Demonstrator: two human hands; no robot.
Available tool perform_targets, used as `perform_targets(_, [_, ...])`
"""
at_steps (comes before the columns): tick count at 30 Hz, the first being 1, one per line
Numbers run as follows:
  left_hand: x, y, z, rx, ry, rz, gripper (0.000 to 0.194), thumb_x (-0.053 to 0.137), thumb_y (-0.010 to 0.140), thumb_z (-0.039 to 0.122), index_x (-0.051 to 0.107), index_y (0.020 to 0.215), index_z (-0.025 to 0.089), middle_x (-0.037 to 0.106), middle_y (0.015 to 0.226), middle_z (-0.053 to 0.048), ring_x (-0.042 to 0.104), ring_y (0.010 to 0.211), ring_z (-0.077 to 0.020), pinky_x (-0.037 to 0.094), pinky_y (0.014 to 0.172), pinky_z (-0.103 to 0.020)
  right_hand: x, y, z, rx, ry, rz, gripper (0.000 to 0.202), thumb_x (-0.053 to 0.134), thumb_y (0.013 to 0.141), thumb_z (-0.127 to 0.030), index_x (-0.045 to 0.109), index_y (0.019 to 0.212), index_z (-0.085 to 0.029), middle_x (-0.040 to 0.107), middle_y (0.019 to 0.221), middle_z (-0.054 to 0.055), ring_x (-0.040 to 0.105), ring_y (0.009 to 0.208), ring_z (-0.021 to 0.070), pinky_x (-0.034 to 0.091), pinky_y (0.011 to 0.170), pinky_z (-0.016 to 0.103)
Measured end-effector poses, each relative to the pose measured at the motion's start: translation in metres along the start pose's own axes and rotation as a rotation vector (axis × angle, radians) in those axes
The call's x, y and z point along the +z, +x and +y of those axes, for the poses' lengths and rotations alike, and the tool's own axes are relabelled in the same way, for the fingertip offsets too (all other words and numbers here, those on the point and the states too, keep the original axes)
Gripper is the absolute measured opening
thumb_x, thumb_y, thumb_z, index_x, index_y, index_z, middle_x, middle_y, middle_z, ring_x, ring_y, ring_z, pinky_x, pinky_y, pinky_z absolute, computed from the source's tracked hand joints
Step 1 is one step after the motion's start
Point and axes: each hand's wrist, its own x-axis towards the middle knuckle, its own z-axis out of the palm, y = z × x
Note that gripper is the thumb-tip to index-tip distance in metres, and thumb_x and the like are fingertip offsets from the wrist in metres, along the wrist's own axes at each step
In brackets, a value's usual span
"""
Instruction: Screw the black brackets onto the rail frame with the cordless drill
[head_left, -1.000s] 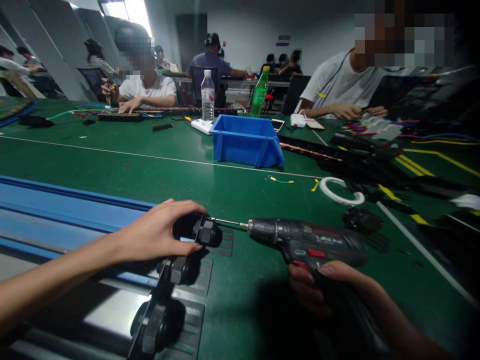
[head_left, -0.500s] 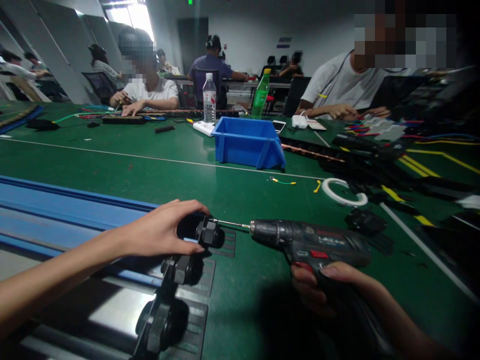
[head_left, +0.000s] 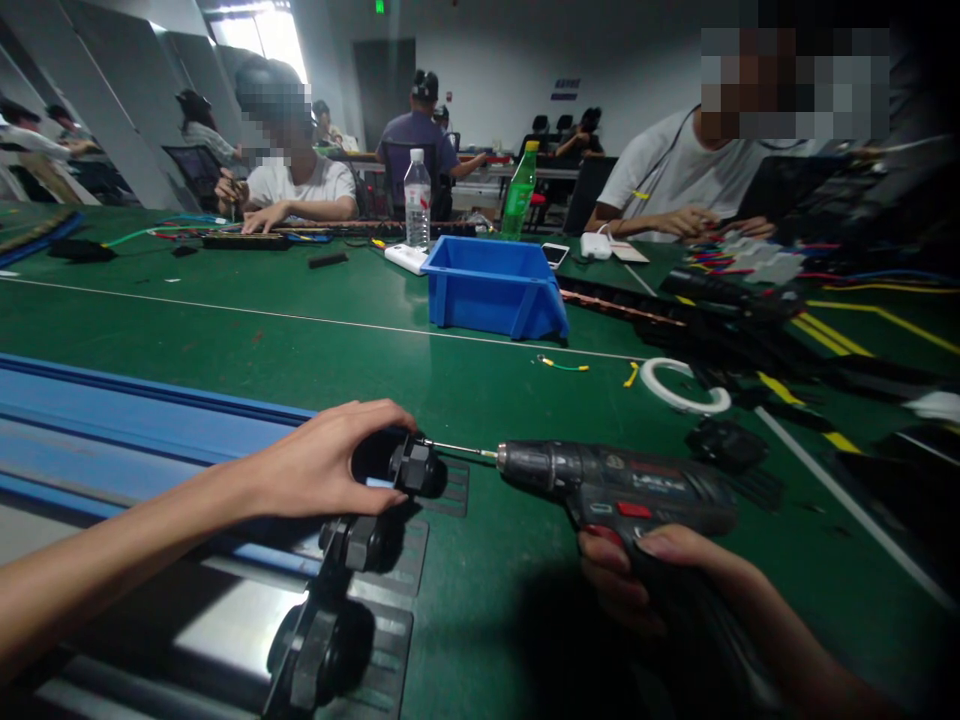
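Note:
A black cordless drill (head_left: 622,480) is gripped in my right hand (head_left: 637,575), its long thin bit (head_left: 461,449) pointing left. The bit's tip meets the top corner of a black end plate with several black hex fittings (head_left: 360,543). My left hand (head_left: 345,460) holds the far end of that plate, thumb and fingers around the farthest fitting (head_left: 415,468). The plate sits at the right end of a blue and silver metal profile (head_left: 150,400). Flat black slotted pieces (head_left: 401,560) stick out beside the fittings.
On the green table (head_left: 300,360) stand a blue bin (head_left: 487,290), a clear bottle (head_left: 417,200) and a green bottle (head_left: 519,195). A white ring (head_left: 684,388) and dark cable parts (head_left: 750,300) lie at right. Two people in white shirts work across the table.
The view has shifted very slightly. Both hands, the drill and the end plate keep nearly the same positions relative to each other. The person at far left has raised a hand slightly.

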Motion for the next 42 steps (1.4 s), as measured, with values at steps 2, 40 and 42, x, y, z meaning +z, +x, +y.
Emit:
perform_targets(2, [0.0, 0.0, 0.0, 0.004, -0.001, -0.001, 0.049, 0.075, 0.083, 0.042, 0.058, 0.124, 0.022, 0.066, 0.121, -0.005, 0.062, 0.111, -0.0247, 0.048, 0.095, -0.034, 0.001, -0.001, 0.001, 0.011, 0.009, 0.034, 0.024, 0.078, 0.076, -0.038, 0.073, 0.085, -0.016, 0.055, 0.069, 0.003, 0.046, 0.059, 0.0129, 0.044, 0.056, 0.023])
perform_targets(40, [0.021, -0.006, 0.009, -0.273, -0.029, 0.134, 0.037, 0.066, 0.089, 0.056, 0.07, 0.08, 0.021, 0.041, 0.163, -0.007, 0.019, 0.157, -0.0319, 0.02, 0.127, -0.057, -0.004, -0.001, 0.002, -0.008, 0.06, 0.039, 0.023, 0.078, 0.076, -0.035, 0.073, 0.089, -0.017, 0.056, 0.071, 0.003, 0.051, 0.063, 0.0145, 0.045, 0.057, 0.024])
perform_targets(42, [0.021, -0.006, 0.008, -0.267, -0.03, 0.144, 0.037, 0.066, 0.089, 0.056, 0.07, 0.08, 0.02, 0.042, 0.162, -0.007, 0.021, 0.156, -0.0324, 0.02, 0.127, -0.057, -0.003, 0.0, 0.002, 0.003, 0.061, 0.027, 0.023, 0.079, 0.076, -0.036, 0.073, 0.087, -0.017, 0.056, 0.07, 0.003, 0.051, 0.062, 0.014, 0.045, 0.057, 0.024])
